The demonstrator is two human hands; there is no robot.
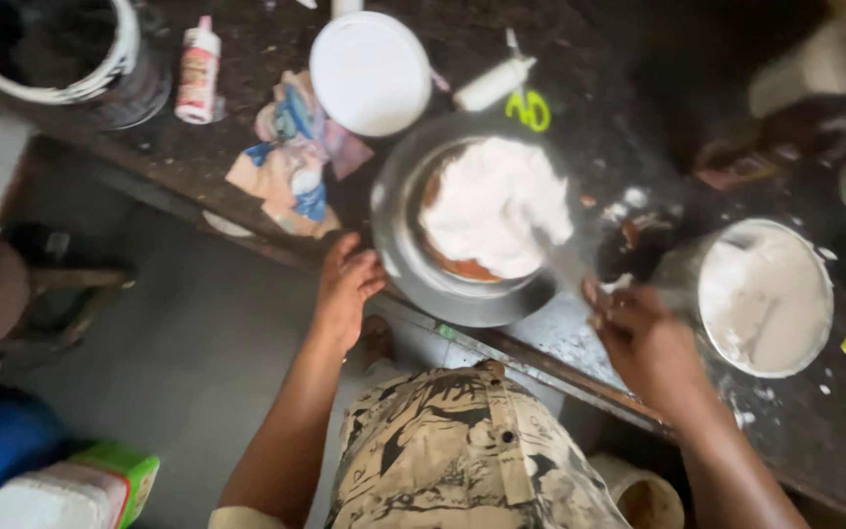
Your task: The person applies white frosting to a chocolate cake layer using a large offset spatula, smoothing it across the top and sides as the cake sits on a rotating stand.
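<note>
The left hand (348, 284) rests at the near edge of the dark surface (276, 39), fingers curled against the rim of a round metal tray (399, 264); its grip is closed lightly on that rim. On the tray sits a cake (492, 220), brown at its lower side and covered on top with thick white cream. The right hand (643, 343) hovers just beside the tray toward the right end of the surface, its grip closed around the handle of a flat spatula (550, 250), whose blurred blade reaches onto the cream on the cake's right side.

Close to the right hand, near the right end of the surface, stands a bucket of white cream (766, 294) with a utensil lying in it. Smears and crumbs of white lie on the surface between the tray and the bucket. Behind the tray, toward the far edge, a white round lid (369, 71) lies flat, with a crumpled coloured cloth (291, 157) just beside it on the left and a small white bottle (198, 71) further left. A large white-rimmed bucket (51, 49) stands at the far left corner. Behind the cake lie a white tube-shaped thing (493, 83) and green-handled scissors (529, 108).
</note>
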